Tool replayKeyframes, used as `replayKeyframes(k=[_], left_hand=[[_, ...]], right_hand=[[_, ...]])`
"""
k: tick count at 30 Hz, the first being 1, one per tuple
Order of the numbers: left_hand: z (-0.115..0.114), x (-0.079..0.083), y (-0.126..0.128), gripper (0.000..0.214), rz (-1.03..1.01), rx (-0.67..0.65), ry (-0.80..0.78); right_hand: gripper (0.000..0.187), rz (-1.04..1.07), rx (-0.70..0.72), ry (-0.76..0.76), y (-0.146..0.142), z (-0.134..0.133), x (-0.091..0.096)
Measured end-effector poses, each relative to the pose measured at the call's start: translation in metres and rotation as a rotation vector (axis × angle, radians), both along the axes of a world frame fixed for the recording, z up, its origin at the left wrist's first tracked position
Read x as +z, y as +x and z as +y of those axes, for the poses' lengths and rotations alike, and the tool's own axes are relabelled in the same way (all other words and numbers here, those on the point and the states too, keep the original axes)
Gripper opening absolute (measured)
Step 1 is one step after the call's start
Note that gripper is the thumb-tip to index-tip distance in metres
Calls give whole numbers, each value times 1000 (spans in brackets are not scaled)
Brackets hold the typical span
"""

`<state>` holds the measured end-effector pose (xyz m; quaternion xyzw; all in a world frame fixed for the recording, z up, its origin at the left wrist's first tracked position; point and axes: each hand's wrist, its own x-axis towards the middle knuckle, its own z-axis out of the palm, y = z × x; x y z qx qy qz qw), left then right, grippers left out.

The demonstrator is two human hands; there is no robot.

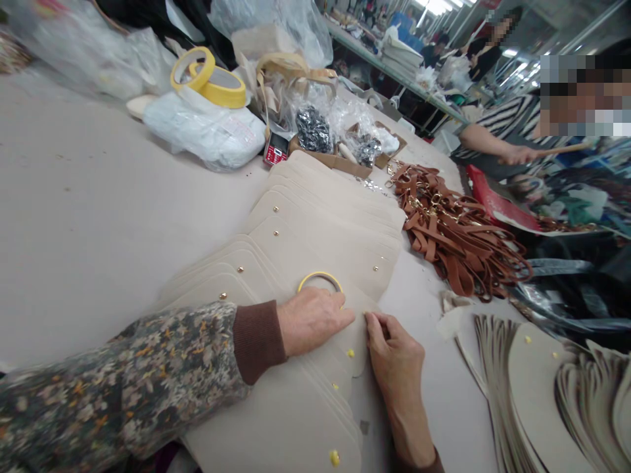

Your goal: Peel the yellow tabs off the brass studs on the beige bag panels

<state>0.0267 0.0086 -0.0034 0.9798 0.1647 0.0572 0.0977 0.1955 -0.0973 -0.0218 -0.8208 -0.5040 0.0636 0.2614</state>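
My left hand (313, 318) lies knuckles-up on a row of overlapping beige leather panels (315, 230) with small gold studs, its fingers curled over a small yellow tape roll (320, 279) that it touches. My right hand (392, 351) rests just to the right, fingertips pinched together at the curved edge of a beige panel (357, 358). Small yellow dots (350, 353) mark the nearer panels.
A heap of brown leather straps (453, 230) lies to the right. More fanned beige pieces (542, 394) sit at lower right. Two large yellow tape rolls (210, 82), plastic bags (207, 131) and a cardboard tray of hardware (340, 141) stand behind. Another person (513, 135) works at far right.
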Motion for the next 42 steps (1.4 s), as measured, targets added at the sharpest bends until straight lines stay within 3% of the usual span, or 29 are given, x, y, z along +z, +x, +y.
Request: replayKeyframes(k=[6,12,14,17,20,24,28,33,37,39,42], left_hand=[[3,5,-3,13,-26,-15,0],[16,9,-7,13,-270,8,-68],[19,7,-7,12,-357,-2,-106],[18,3,-7,24,-439,-22,-146],[15,0,-7,34,-464,-31,-142],[12,1,-6,30,-447,-22,-116],[11,3,-6,26,-381,-38,-136],[12,6,-5,14,-342,-46,-163],[14,8,-5,13,-317,-4,-106],[13,9,-4,16,-312,15,-54],[8,11,-3,22,-373,9,17]], right_hand=[[26,60,-31,-68,0,17,8],[26,232,213,-230,2,5,17],[24,279,231,-171,1,0,18],[23,276,202,75,-4,-1,20],[19,186,287,259,-10,4,24],[17,25,456,369,-17,15,29],[16,-101,520,382,-19,18,28],[13,-231,456,427,-20,16,20],[11,-189,379,421,-23,14,19],[9,-48,303,378,-26,14,20],[11,388,141,286,-27,17,20]])
